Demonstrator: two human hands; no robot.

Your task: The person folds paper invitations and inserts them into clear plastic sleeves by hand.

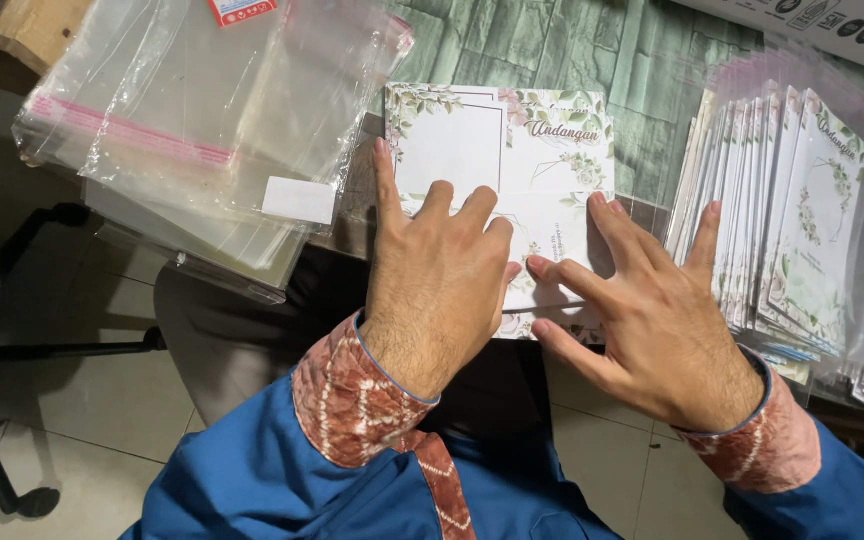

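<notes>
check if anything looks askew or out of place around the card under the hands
Nothing is damaged or spilled. The pile of clear plastic sleeves is loosely fanned and overhangs the table edge, while the floral card under both hands lies flat.

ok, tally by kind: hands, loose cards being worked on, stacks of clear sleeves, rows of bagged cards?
Hands: 2, left hand and right hand, both flat on the card
Loose floral card: 1
Stack of clear plastic sleeves: 1
Row of bagged cards: 1
Total: 5
</notes>
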